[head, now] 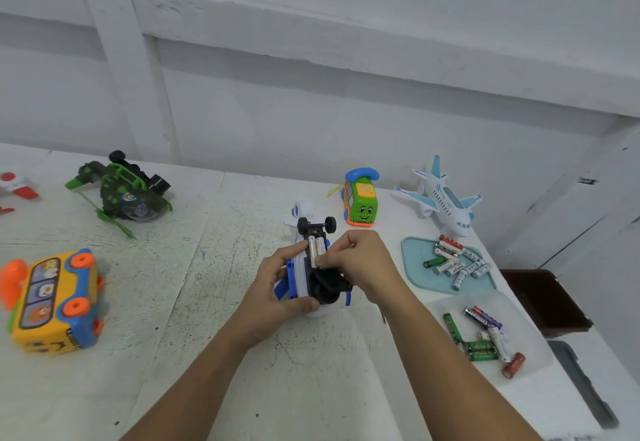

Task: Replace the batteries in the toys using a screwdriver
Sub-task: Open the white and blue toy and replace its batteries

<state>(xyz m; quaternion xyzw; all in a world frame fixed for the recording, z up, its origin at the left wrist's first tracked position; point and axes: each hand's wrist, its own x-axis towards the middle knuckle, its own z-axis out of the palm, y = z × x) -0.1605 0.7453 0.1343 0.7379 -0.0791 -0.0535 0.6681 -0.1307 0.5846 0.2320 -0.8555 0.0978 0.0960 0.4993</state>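
Toy plane (300, 276) belly-up: white-blue, black wheels up, bay open, two batteries (314, 249) inside. My left grip (277, 290) wraps its body; right grip (362, 260) pinches the batteries' near end.

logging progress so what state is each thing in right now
white and blue toy: upside down, battery bay open
battery: lying in the bay
left hand: grips the toy's side
right hand: pinches the battery's end
yellow bus: on its side
green helicopter: overturned, wheels up
phone car: upright
light blue plane: upright
teal tray: holds loose batteries
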